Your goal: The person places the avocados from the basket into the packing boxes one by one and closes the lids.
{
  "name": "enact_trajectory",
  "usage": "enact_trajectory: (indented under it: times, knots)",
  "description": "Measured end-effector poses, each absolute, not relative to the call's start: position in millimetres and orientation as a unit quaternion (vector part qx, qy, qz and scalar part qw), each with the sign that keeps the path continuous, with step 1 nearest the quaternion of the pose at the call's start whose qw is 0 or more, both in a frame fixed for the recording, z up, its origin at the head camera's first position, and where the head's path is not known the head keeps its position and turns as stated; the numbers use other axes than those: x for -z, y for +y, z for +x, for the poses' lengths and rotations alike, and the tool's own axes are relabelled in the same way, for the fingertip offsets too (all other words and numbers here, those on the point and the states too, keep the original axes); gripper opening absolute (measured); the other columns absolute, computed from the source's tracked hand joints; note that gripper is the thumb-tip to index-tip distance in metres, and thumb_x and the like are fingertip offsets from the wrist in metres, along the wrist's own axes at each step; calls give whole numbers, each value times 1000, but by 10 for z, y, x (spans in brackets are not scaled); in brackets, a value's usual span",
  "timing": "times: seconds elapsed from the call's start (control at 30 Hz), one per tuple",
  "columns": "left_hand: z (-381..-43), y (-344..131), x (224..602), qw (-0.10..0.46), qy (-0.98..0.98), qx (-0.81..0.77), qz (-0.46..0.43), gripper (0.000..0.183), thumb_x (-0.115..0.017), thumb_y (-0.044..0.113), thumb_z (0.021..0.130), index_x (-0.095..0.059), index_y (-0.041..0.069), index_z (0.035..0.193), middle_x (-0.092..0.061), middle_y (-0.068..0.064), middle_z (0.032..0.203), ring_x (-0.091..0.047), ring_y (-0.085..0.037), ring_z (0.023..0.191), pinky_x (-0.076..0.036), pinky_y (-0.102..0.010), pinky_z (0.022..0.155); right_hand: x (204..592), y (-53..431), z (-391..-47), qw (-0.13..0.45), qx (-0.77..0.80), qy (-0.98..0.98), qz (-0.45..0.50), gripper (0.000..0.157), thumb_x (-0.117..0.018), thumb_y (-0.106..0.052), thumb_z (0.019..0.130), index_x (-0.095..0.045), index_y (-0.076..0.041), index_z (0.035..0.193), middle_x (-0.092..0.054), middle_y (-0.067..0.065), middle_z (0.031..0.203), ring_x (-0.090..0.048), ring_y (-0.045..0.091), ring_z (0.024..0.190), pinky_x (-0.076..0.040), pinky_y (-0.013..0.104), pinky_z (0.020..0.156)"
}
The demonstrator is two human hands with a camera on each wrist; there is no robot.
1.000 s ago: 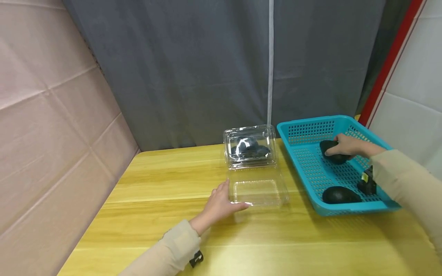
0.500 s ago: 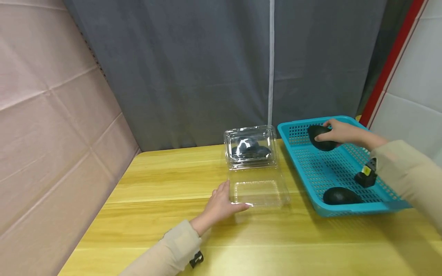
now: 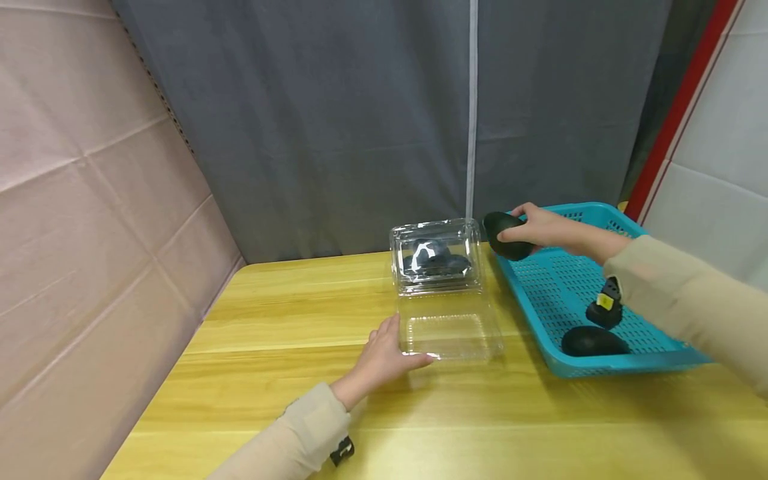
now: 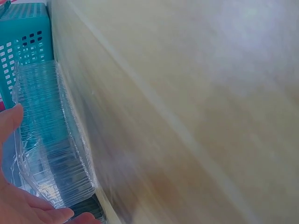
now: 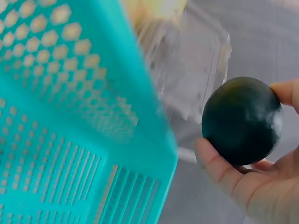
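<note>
In the head view my right hand (image 3: pixel 543 230) grips a dark green avocado (image 3: pixel 507 237) in the air at the left rim of the turquoise basket (image 3: pixel 528 320). The right wrist view shows this avocado (image 5: pixel 240 121) between thumb and fingers. A hinged clear plastic clamshell box (image 3: pixel 450 337) lies unfolded on the table; several dark avocados (image 3: pixel 435 260) show through its back half. My left hand (image 3: pixel 384 353), fingers spread, touches the left front corner of the near half. Its fingers (image 4: pixel 44 212) lie along the clear plastic in the left wrist view.
Another avocado (image 3: pixel 594 341) lies in the basket's near end. The wooden table (image 3: pixel 288 333) ends at a grey curtain (image 3: pixel 336 133) behind the box. Pale tiled-looking sheeting (image 3: pixel 714 200) stands to the right of the basket.
The right hand has lifted the avocado from inside the basket and carried it left, over the basket's rim towards the clamshell box. The left hand stays in place.
</note>
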State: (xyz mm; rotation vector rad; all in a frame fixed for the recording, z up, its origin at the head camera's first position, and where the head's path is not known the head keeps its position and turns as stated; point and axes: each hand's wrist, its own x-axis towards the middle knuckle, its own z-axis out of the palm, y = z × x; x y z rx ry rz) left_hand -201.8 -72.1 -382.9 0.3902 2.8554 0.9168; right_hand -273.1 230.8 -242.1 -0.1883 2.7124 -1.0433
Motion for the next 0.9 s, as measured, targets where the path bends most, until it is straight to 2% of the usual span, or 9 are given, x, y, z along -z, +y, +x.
enact_trajectory:
  times: [0.17,0.47,0.7,0.9]
  knots:
    - [-2022,-718,3828,60,944,-298,128,112,-69,61,66,-16,2,145,-22,-19,148,-21,-39,134,-18,-50,109,2442,1968,-2698,138,380,911,-80,74,-54,-32,87,-15,9,135,-36,33,125,-57,35,99,-53,37,73]
    - [-2036,-706,3826,59,945,-297,127,110,-69,62,66,-18,3,145,-25,-17,148,-25,-39,133,-23,-50,107,2730,1502,-2571,180,422,882,-108,63,-57,-27,84,-27,6,128,-45,27,119,-61,24,90,-52,34,76]
    - [-2040,-696,3815,56,944,-295,134,109,-70,60,67,-19,2,145,-26,-18,147,-26,-39,132,-25,-50,107,3009,1184,-2519,178,410,889,-96,63,-63,-24,77,-34,8,123,-49,25,112,-61,23,83,-54,33,66]
    - [-2050,-690,3812,54,946,-287,141,109,-69,60,67,-19,1,144,-26,-19,147,-27,-39,132,-26,-50,106,3213,1010,-2488,188,388,898,-89,62,-66,-25,75,-38,6,121,-54,18,104,-59,18,76,-54,32,62]
